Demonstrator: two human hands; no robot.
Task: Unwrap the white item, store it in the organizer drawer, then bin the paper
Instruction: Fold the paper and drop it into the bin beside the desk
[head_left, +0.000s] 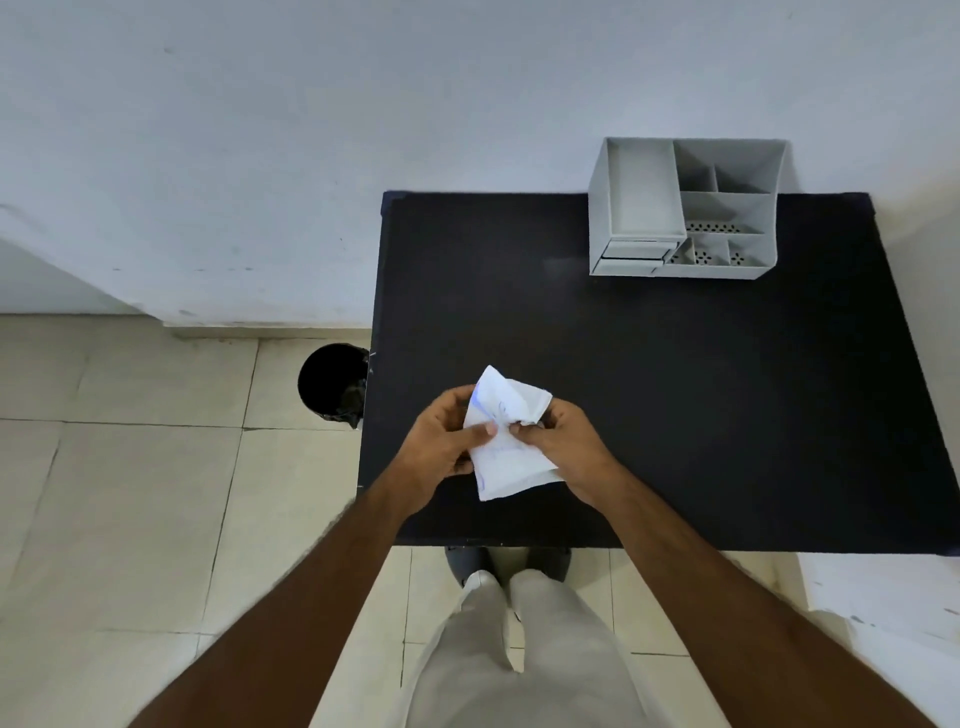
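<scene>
- Left hand (441, 439): thumb pressed on top of the paper (506, 441), tip near centre of frame, other fingers curled under its left edge; pinching it.
- Right hand (563, 441): fingertips pinch a crumpled fold on the paper's right side, thumb and index close together; rest of fingers tucked under.
- Paper: white, creased, faint blue pen marks, partly unfolded, held between both hands over the near-left part of the table (675, 389); upper corner sticks up toward the top of frame, lower corner points to the bottom.
- White item inside: cannot tell, hidden by the paper.
- Both forearms bare, coming in from lower left and lower right of frame.
- Table: black top, fills centre-right of frame, far edge against a white wall (311, 130).
- Organizer (685, 208): grey, upper right of frame, at the table's far edge by the wall; one big open tray on its left, smaller divided compartments on its right, some with perforated floors; two small drawers (636, 257) at its lower-left front, look closed or nearly so.
- Bin (332, 384): black, round, open top, on the tiled floor (130, 493), just beside the table's left edge, left of the hands.
- Light trousers (519, 649) at bottom centre.
</scene>
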